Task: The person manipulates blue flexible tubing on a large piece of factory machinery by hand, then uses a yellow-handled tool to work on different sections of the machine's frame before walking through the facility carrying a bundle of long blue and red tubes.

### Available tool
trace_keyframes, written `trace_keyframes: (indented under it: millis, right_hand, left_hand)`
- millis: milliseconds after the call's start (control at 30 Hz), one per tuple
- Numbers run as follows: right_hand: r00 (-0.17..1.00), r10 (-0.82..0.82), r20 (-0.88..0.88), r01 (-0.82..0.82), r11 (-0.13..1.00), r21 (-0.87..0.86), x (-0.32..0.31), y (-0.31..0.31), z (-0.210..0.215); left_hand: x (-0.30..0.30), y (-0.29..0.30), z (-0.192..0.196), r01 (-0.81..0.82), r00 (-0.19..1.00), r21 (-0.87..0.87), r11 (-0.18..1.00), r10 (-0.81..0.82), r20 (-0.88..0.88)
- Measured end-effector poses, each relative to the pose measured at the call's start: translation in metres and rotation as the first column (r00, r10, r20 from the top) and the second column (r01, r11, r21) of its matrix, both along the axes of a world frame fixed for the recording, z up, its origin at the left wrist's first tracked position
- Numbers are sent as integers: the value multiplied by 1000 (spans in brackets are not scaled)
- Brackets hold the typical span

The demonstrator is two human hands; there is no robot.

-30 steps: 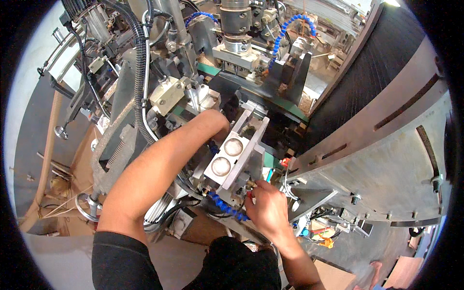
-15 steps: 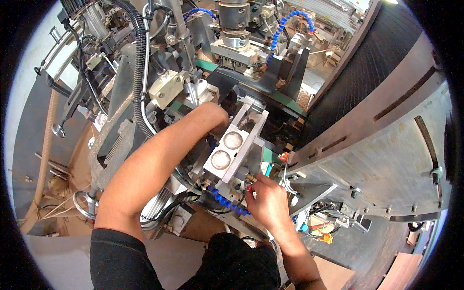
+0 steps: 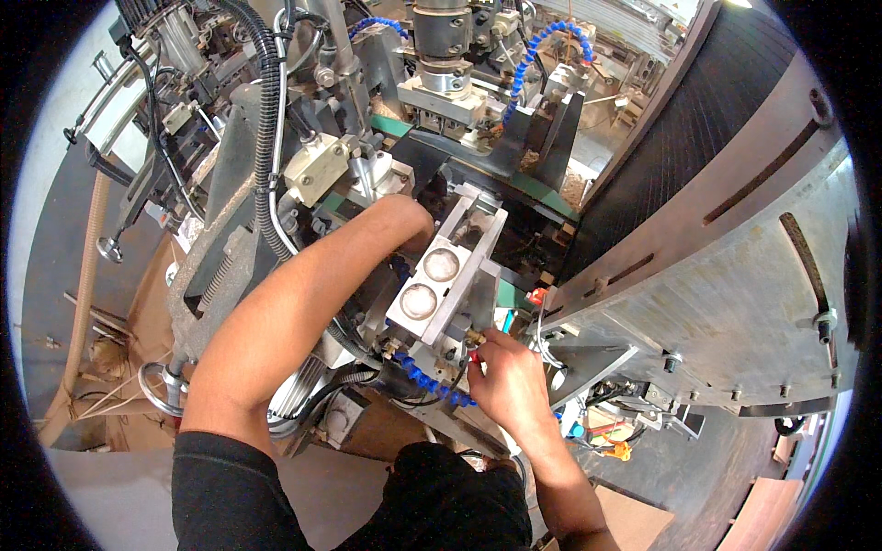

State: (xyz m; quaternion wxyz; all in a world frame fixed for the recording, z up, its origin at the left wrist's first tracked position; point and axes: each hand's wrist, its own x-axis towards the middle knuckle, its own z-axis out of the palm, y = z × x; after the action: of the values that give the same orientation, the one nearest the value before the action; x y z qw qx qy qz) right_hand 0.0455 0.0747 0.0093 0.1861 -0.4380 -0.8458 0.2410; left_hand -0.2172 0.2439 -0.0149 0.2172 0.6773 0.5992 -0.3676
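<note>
In the middle of the machine is a light metal block (image 3: 404,317) with two round, dusty metal discs (image 3: 441,264) set in its top. My left hand (image 3: 415,219) reaches down past the block's far left side; its fingers are hidden there. Near the block's lower right end, my right hand (image 3: 508,381) is closed, thumb and fingers pinched together beside a brass fitting (image 3: 475,337). A small red piece (image 3: 474,356) shows at its fingertips, too small to name. A blue segmented hose (image 3: 423,378) runs just left of that hand.
Black corrugated conduit (image 3: 268,119) passes down on the left of my forearm. A large slotted metal plate (image 3: 726,312) stands at the right. Behind the block are a cylindrical machine head (image 3: 443,41) and another blue segmented hose (image 3: 522,78). A ring-shaped handle (image 3: 158,390) sits at lower left.
The view has shifted very slightly. Both hands keep the same places on the machine.
</note>
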Motion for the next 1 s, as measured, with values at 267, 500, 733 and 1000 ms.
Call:
trace_keyframes:
  millis: [267, 500, 733, 1000]
  right_hand:
    - [1000, 6, -19, -5, 1000, 11, 1, 0, -1]
    - [999, -40, -13, 40, 998, 43, 3, -3, 7]
    - [992, -123, 7, 122, 990, 71, 7, -8, 5]
    - [996, -54, -68, 57, 997, 45, 4, -10, 0]
  left_hand:
    - [-1, -3, -3, -47, 999, 70, 996, 48, -2]
    - [7, -6, 9, -36, 999, 30, 999, 37, -39]
    - [11, -7, 13, -61, 998, 94, 994, 63, -13]
    - [-10, 1, -18, -154, 987, 92, 984, 148, 70]
